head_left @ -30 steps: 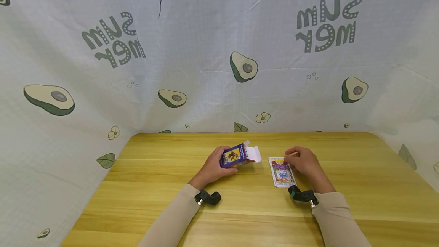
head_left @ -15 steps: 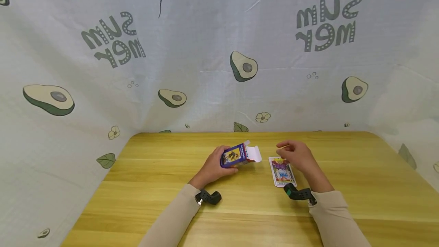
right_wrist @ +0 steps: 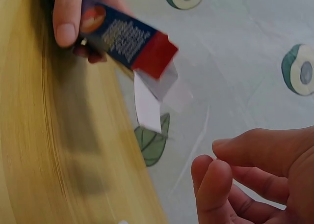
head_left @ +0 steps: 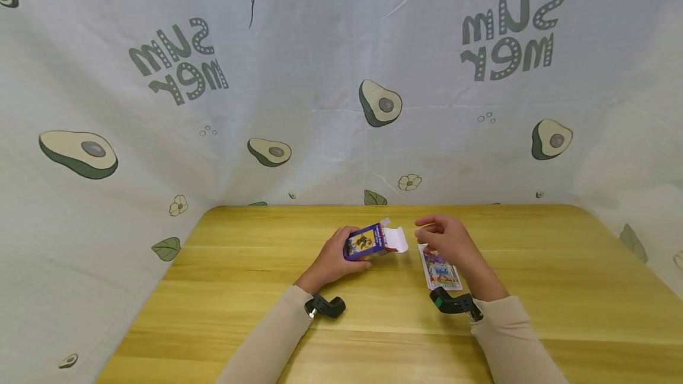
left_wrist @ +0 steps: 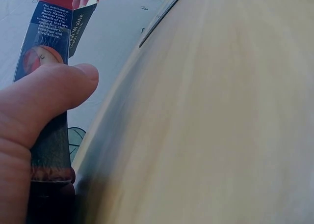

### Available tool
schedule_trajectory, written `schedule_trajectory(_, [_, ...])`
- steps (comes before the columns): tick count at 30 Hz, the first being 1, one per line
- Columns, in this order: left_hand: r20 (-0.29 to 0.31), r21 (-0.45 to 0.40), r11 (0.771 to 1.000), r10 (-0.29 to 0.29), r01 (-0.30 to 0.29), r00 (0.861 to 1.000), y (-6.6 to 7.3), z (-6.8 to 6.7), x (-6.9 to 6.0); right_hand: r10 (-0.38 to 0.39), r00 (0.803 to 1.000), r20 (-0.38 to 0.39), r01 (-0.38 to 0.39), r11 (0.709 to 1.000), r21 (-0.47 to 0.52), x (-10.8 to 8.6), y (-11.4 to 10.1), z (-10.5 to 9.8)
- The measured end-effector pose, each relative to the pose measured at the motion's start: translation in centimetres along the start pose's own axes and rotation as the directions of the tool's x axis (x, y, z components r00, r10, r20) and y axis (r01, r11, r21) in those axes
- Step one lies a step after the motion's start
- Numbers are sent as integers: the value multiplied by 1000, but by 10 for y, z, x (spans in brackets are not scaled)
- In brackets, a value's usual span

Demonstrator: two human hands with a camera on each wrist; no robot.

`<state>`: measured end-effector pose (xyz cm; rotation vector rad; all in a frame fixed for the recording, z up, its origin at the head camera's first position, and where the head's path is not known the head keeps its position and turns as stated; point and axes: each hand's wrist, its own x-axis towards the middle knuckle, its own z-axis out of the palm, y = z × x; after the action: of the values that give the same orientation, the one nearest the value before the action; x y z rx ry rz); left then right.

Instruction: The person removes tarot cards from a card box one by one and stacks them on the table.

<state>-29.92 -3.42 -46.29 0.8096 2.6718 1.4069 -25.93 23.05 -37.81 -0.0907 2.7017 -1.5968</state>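
Observation:
My left hand (head_left: pixel 329 258) grips a blue tarot card box (head_left: pixel 365 242), thumb on one narrow side. The box is tilted above the table, its white end flap (head_left: pixel 395 239) open toward the right; whether anything is inside cannot be seen. A stack of tarot cards (head_left: pixel 441 272) lies face up to the right, its top card showing a coloured picture. My right hand (head_left: pixel 447 239) hovers over the far end of the stack, near the flap. In the right wrist view its fingers (right_wrist: pixel 214 182) are loosely bent, with nothing visible between them and the thumb.
The light wooden table (head_left: pixel 240 313) reaches back to a hanging white cloth (head_left: pixel 320 76) printed with avocados and lettering. Black camera mounts sit on both wrists, the right one (head_left: pixel 450 301) close to the near end of the card stack.
My right hand has lifted off the right edge of the card stack and moved left toward the box's flap. The left hand and the box have stayed nearly still.

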Motion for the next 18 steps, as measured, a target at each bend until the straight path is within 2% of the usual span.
schedule_trajectory(10, [-6,-7,1000,-6,6,1000,2,1,0,-42,999,21,41,999,17,2,-9,21])
schedule_trajectory(18, [-9,-15,1000,-1,1,1000,2,0,0,-21,1000,1,21,999,-29,5,-9,33])
